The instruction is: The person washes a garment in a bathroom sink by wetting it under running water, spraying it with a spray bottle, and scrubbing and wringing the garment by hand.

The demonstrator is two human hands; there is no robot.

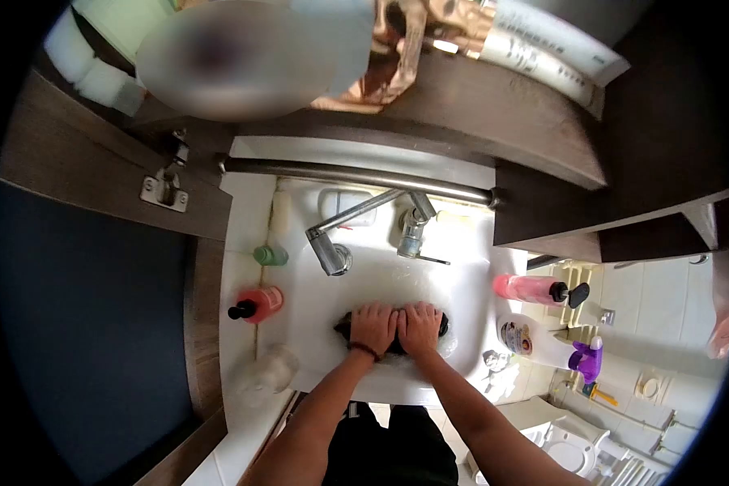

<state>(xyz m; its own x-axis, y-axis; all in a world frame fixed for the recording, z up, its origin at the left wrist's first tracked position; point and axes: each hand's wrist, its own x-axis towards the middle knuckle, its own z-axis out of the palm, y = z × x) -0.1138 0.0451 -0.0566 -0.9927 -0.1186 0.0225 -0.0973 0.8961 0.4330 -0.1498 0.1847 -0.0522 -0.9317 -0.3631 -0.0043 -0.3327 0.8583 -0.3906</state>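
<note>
In the white sink (300, 356) lies a dark, wet bundle (343, 327) that looks like black cloth, with suds around it. My left hand (373, 326), with a dark band at the wrist, presses down on its left part. Close beside it, thumbs nearly touching, my right hand (420, 326) is on the right part. The fingers of both hands bend over the bundle, and most of it is hidden under them. The faucet (411, 231) stands behind the hands, its jointed spout (328, 249) swung out to the left over the basin.
A red pump bottle (261, 304) and a green-capped container (271, 256) stand on the left. On the right are a pink pump bottle (535, 288) and a white spray bottle (535, 338) with a purple trigger. A metal bar (356, 178) and wooden shelf (462, 105) overhang the back.
</note>
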